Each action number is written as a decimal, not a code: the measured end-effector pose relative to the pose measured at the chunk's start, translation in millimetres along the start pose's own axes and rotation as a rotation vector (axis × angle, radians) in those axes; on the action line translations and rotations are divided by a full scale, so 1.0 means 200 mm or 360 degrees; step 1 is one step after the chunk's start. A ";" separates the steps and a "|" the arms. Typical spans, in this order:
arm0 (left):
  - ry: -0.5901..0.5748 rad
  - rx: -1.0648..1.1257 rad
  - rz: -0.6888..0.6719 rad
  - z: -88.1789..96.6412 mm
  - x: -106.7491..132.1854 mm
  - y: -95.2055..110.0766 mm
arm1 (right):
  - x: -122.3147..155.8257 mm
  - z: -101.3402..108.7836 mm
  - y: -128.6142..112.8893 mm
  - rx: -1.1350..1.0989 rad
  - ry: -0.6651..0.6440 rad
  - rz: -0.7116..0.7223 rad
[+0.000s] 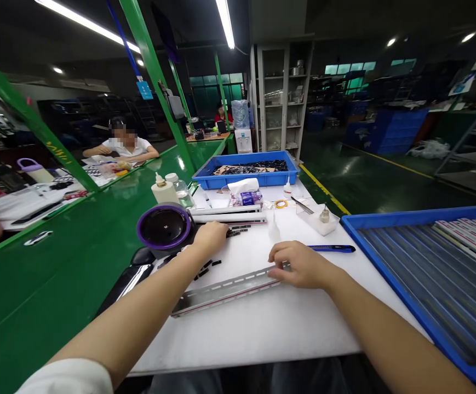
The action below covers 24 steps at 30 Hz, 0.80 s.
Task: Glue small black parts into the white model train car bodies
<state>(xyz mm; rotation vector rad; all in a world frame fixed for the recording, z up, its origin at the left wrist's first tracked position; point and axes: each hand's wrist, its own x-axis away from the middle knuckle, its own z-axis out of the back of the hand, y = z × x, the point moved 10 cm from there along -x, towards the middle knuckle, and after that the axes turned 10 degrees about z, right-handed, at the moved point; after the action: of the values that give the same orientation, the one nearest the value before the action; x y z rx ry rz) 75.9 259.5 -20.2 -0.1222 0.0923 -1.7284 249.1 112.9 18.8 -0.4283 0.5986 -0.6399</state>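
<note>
My left hand (211,238) reaches across the white table, beside several small black pieces (239,230). Its fingers are curled down and closed, and the fingertips are hidden, so what they pinch does not show. Below it, a long metal strip (225,290) with slots along its edges and a red line lies slantwise. My right hand (297,266) is at the strip's right end, thumb and bent fingers closed around its edge; that end is covered by the hand. More small black pieces (203,272) lie behind the strip, near my left forearm.
A purple-rimmed black round dish (164,226) stands at the left, and a blue utility knife (332,248) at the right. Behind are a dropper bottle (274,229), tissues (245,192) and a blue tray (246,179). Another blue tray (385,273) holds long strips. A co-worker (125,143) sits left.
</note>
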 end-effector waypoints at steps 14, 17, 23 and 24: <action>0.0587 0.0904 -0.0069 0.43 0.38 0.08 | -0.30 0.12 0.11 -0.0428 0.0722 -0.0679; 0.0790 0.0941 -0.0164 0.48 0.51 0.12 | -0.30 0.02 0.14 -0.0743 0.0789 -0.0563; 0.1165 0.1214 -0.0456 0.51 0.71 0.13 | -0.25 0.00 0.05 -0.0531 0.0727 -0.0437; 0.1134 0.1314 -0.0435 0.50 0.71 0.11 | -0.25 0.00 0.03 -0.0480 0.0712 -0.0403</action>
<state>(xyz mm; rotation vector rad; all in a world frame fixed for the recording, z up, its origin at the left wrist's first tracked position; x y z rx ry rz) 88.0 116.8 79.9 1.1324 -0.1273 -1.8755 219.3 151.3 35.1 -0.6562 1.0853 -0.9016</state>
